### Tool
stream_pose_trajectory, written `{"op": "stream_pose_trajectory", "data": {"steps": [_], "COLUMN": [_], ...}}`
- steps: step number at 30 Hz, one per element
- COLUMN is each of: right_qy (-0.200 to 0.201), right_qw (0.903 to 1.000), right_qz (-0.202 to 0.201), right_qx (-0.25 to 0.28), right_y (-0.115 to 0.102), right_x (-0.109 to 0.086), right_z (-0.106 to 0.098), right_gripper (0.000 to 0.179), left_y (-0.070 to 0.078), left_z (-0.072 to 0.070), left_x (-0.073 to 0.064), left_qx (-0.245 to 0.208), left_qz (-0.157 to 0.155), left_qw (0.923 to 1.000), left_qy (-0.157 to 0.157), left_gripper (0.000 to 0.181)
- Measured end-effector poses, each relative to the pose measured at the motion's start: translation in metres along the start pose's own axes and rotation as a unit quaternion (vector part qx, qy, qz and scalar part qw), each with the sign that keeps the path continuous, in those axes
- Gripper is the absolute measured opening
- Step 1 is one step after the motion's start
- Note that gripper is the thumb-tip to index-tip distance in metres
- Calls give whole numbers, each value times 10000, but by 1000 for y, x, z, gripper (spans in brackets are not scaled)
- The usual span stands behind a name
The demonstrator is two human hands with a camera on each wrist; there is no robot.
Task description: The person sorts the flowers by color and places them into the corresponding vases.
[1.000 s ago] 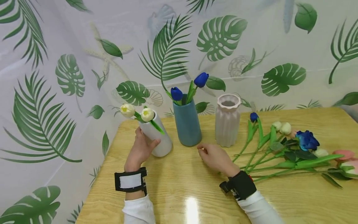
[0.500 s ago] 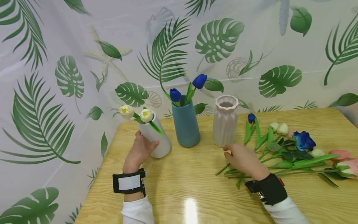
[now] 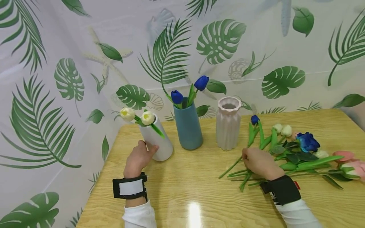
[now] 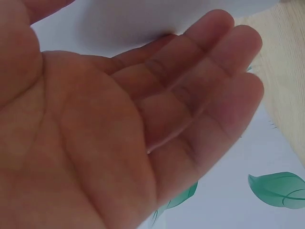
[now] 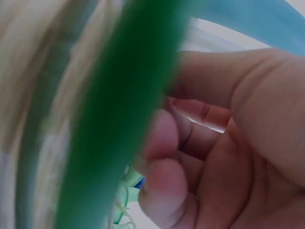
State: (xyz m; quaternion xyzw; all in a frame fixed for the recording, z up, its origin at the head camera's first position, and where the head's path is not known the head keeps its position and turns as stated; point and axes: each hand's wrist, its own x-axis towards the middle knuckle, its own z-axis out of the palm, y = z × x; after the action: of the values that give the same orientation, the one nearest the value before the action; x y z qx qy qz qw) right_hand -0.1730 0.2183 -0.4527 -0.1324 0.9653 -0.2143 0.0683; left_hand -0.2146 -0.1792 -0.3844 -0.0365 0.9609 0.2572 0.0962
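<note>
Gripping white vase w/ left hand: thumb on the front, fingers round the outer side, foot of it on the desk. Leaning in view; truly tipped or just lens, can't tell. Two cream tulips at the mouth. Prob. smooth, hard, a bit slick; breakable if ceramic. Best held mid-body, below rim and blooms.

Over on the other side: down among stems w/ right hand, fingers curled in. Pinching one or not? Can't tell, w/ that green blur across the right wrist view. Prob. v. light, artificial, stiff-ish in stem, softer in petal. Best pinched on bare stem, under the leaves, right abt. by that hand. Crossing one another there, so apt to snag and drag neighbours.

Fanning out beyond the right hand: loose flowers, incl. blue rose and pink blooms farther right, plus lone blue tulip past the knuckles. Beyond and left of same hand: pale pink ribbed vase. Between hands, farther off: blue vase w/ two blue tulips. In the way: overlapping leaves by right hand; blue vase for any reach across the back.
</note>
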Motion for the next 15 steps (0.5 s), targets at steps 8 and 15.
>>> {"op": "stream_pose_trajectory", "data": {"steps": [8, 15], "right_qy": [655, 1512], "right_qw": [9975, 9717], "right_qz": [-224, 186], "right_qx": [123, 1803], "right_y": [4, -4], "right_x": [-2, -3], "right_z": [-6, -12], "right_gripper": [9, 32], "left_y": [0, -1], "left_z": [1, 0], "left_x": [2, 1], "left_qx": [-87, -69], "left_qz": [-47, 26], "left_qw": [9999, 10000], "left_qy": [-46, -65], "left_gripper": [68, 68]}}
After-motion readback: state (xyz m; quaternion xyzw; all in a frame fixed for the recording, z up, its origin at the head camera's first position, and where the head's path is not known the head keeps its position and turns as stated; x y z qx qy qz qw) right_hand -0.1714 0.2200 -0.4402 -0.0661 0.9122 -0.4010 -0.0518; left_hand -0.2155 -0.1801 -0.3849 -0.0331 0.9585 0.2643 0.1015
